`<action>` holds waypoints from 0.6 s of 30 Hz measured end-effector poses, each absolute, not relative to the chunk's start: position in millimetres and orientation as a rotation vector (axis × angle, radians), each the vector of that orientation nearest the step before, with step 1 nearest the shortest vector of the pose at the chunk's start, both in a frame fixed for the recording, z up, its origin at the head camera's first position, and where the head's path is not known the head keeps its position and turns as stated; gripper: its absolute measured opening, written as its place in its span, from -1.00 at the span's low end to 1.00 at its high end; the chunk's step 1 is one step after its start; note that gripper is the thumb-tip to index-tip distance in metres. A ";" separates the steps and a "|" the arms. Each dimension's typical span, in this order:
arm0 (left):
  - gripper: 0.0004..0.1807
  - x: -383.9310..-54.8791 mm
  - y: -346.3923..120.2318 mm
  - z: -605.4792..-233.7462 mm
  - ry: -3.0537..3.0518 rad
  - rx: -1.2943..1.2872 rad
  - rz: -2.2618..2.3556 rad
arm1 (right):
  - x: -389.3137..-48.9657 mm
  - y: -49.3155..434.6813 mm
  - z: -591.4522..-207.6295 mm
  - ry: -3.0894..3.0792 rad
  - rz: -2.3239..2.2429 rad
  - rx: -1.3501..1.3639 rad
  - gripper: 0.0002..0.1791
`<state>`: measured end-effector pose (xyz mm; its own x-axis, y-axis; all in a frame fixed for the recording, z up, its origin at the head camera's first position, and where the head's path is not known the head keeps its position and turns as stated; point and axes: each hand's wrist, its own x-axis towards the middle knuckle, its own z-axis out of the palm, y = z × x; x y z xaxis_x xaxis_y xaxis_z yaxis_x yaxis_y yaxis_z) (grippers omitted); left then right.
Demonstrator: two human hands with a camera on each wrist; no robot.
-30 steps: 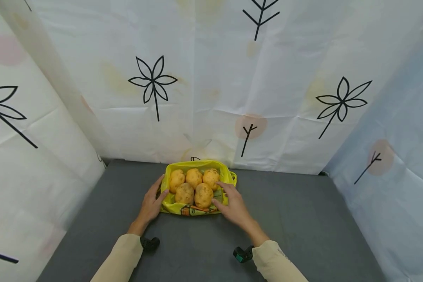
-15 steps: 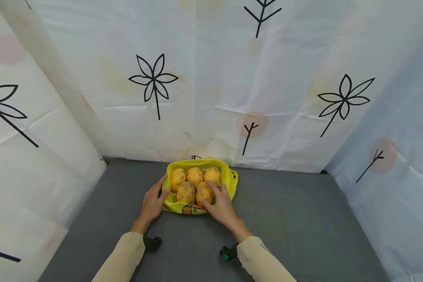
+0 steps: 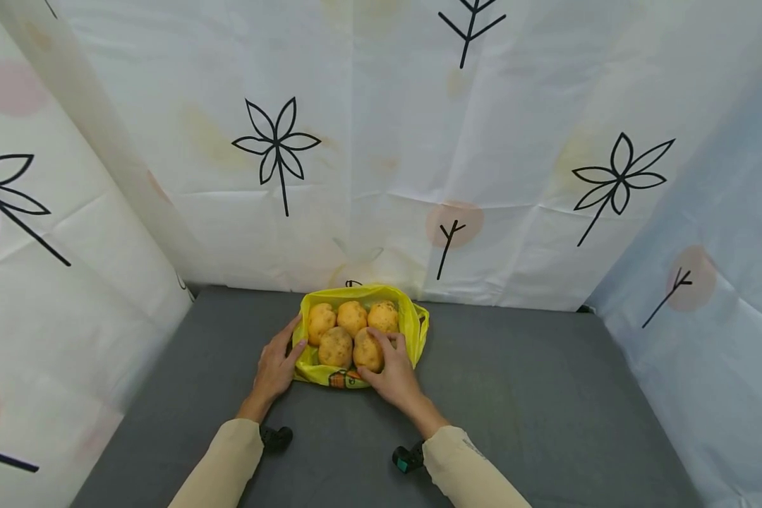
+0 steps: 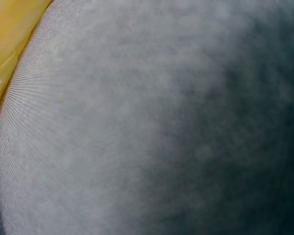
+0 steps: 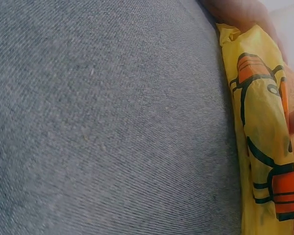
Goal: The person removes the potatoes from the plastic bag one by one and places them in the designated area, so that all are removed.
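Observation:
In the head view, a yellow plastic bag (image 3: pixel 413 321) with its mouth spread wide lies near the back of the table, several potatoes (image 3: pixel 335 347) bunched inside. My right hand (image 3: pixel 395 375) reaches over the bag's front right side and grips the front right potato (image 3: pixel 364 351) between thumb and fingers. At the bag's left side, my left hand (image 3: pixel 271 363) rests with fairly straight fingers along the outside and the thumb at the rim. The right wrist view shows the bag's printed front (image 5: pixel 259 122); only a yellow edge of it (image 4: pixel 5 44) appears in the left wrist view.
A dark grey cloth-covered table (image 3: pixel 514 395) lies under the bag. White fabric with plant drawings (image 3: pixel 381 141) rises behind it and on both sides. Black wrist devices (image 3: pixel 276 439) hang beneath both sleeves.
My right hand has moved left, from the bag's right side onto the front right potato, and its fingers have closed around it. The left hand has stayed at the bag.

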<state>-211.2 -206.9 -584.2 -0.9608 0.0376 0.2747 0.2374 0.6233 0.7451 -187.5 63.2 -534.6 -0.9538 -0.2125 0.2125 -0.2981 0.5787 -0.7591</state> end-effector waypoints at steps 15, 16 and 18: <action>-0.39 -210.6 -205.9 -584.4 -2.629 -0.206 -1.244 | -191.6 97.9 -497.4 -2.539 1.561 0.389 -0.22; -0.39 -210.5 -205.9 -584.6 -2.630 -0.204 -1.243 | -192.9 102.5 -495.7 -2.533 1.578 0.373 -0.21; -0.38 -210.8 -205.4 -585.4 -2.634 -0.204 -1.235 | -195.9 112.7 -493.5 -2.523 1.587 0.338 -0.22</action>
